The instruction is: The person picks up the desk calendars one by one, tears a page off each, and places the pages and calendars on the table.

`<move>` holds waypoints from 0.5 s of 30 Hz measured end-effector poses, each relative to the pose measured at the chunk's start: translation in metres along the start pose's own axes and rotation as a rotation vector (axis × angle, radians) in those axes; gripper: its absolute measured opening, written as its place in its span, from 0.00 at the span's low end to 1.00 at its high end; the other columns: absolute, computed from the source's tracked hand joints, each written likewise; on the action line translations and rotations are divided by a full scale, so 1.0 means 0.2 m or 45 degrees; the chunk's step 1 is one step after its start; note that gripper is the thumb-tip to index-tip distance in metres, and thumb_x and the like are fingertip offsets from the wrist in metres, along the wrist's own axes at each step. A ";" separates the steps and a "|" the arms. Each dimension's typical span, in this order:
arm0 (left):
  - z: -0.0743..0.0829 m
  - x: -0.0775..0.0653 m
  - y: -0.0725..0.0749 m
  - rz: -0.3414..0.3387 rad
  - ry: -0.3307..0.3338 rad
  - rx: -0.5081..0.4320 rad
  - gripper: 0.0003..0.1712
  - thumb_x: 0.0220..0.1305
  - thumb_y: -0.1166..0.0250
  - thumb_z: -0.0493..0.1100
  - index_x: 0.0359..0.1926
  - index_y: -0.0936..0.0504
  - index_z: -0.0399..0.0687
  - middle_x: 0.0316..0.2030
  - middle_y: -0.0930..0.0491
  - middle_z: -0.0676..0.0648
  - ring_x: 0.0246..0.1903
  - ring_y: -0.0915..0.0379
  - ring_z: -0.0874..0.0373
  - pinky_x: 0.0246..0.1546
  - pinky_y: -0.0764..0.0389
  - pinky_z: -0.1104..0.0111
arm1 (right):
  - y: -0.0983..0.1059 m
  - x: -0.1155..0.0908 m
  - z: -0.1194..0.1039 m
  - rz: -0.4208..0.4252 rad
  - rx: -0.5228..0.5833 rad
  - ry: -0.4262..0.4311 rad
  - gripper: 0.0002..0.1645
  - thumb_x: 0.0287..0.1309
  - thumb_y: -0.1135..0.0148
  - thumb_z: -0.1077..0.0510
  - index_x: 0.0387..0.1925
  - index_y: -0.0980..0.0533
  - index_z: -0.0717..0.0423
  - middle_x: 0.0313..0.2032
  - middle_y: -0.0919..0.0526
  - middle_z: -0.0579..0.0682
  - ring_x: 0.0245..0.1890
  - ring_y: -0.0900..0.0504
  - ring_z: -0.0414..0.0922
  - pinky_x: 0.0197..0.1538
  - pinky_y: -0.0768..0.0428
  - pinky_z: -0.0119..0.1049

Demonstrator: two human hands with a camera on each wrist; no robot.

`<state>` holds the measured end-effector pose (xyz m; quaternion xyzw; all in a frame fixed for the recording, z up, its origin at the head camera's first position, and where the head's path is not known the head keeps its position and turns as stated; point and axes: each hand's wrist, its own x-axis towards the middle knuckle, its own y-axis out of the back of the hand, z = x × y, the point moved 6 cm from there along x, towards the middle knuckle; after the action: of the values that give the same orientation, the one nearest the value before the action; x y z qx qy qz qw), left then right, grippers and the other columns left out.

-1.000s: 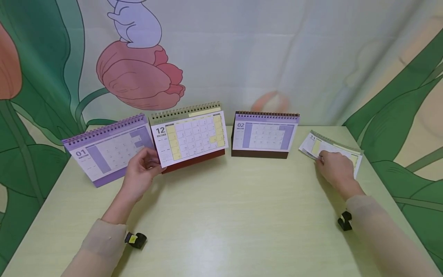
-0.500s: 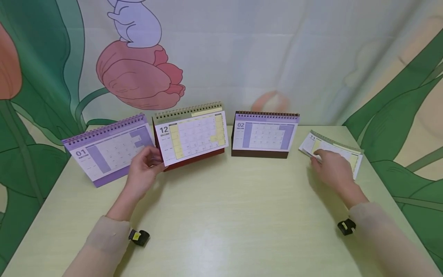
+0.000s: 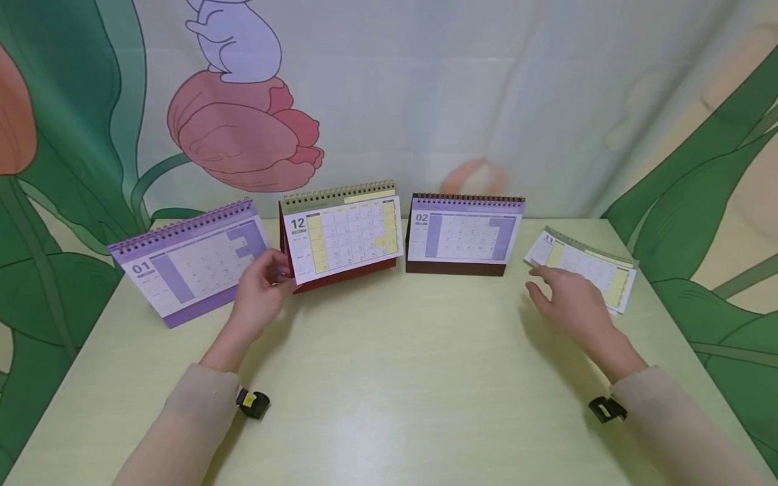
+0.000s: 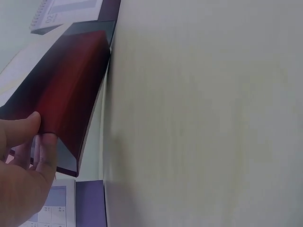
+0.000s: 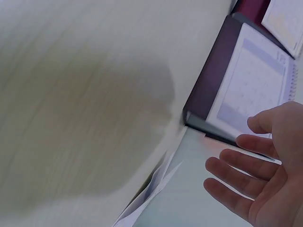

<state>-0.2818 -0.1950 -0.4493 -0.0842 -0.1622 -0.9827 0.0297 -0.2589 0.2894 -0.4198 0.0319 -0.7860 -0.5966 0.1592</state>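
Note:
My left hand (image 3: 261, 290) pinches the lower left corner of a spiral-bound desk calendar (image 3: 346, 236), its page marked 12. In the left wrist view the thumb presses on its dark red stand (image 4: 66, 80), fingers tucked round the edge. My right hand (image 3: 574, 307) hovers in front of a low stack of calendar pages (image 3: 621, 287) marked 11, fingers spread and holding nothing. The right wrist view shows that hand (image 5: 279, 165) with its fingers apart; the curled page edges (image 5: 147, 194) lie below it.
A purple desk calendar (image 3: 194, 266) marked 01 stands left of the held one, partly behind my left hand. Another desk calendar (image 3: 464, 236), marked 02 on a dark brown stand, is close on its right. A printed curtain (image 3: 413, 101) hangs behind the pale table (image 3: 389, 378).
The calendar marked 12 has shifted right with my left hand, closer to the one marked 02. My right hand has let go of the stacked pages and drawn slightly left, its fingers opening.

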 end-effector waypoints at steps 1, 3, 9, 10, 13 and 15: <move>0.00 0.01 0.00 0.002 0.002 -0.001 0.18 0.57 0.36 0.18 0.47 0.25 0.32 0.40 0.22 0.38 0.40 0.25 0.51 0.40 0.21 0.74 | 0.00 0.00 -0.02 -0.008 0.012 0.006 0.20 0.72 0.40 0.55 0.55 0.20 0.65 0.48 0.14 0.66 0.39 0.14 0.60 0.39 0.17 0.57; -0.01 0.02 -0.01 -0.003 0.002 -0.005 0.18 0.57 0.36 0.18 0.47 0.25 0.31 0.40 0.22 0.37 0.40 0.24 0.51 0.40 0.21 0.74 | 0.00 -0.01 -0.05 -0.015 0.036 0.025 0.19 0.71 0.39 0.55 0.55 0.19 0.65 0.47 0.14 0.65 0.40 0.14 0.59 0.40 0.17 0.57; -0.05 0.07 -0.01 0.010 0.028 0.034 0.16 0.58 0.34 0.20 0.46 0.25 0.30 0.40 0.20 0.35 0.38 0.22 0.51 0.38 0.20 0.75 | -0.03 -0.02 -0.15 -0.003 0.046 0.125 0.17 0.70 0.38 0.55 0.52 0.17 0.63 0.47 0.13 0.60 0.43 0.13 0.58 0.44 0.16 0.55; -0.05 0.07 -0.01 0.012 0.039 0.047 0.16 0.58 0.35 0.20 0.46 0.24 0.30 0.40 0.20 0.35 0.38 0.22 0.51 0.38 0.20 0.75 | -0.04 -0.02 -0.17 -0.003 0.042 0.139 0.17 0.70 0.37 0.55 0.52 0.17 0.63 0.47 0.13 0.60 0.43 0.13 0.57 0.44 0.16 0.55; -0.06 0.09 -0.01 0.002 0.075 0.083 0.15 0.58 0.34 0.21 0.46 0.24 0.30 0.41 0.19 0.35 0.39 0.21 0.49 0.37 0.20 0.75 | -0.06 -0.02 -0.21 -0.002 0.042 0.167 0.16 0.69 0.36 0.56 0.51 0.17 0.62 0.47 0.12 0.59 0.43 0.13 0.56 0.44 0.16 0.54; -0.06 0.10 -0.01 -0.008 0.088 0.132 0.15 0.59 0.32 0.22 0.46 0.25 0.31 0.41 0.20 0.36 0.39 0.21 0.48 0.38 0.20 0.75 | -0.07 -0.03 -0.23 -0.005 0.056 0.177 0.15 0.68 0.36 0.56 0.51 0.16 0.61 0.47 0.12 0.58 0.43 0.13 0.56 0.44 0.16 0.53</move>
<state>-0.3039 -0.1976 -0.4579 -0.0481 -0.2122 -0.9754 0.0366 -0.2419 0.2440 -0.4229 0.0784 -0.7860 -0.5757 0.2115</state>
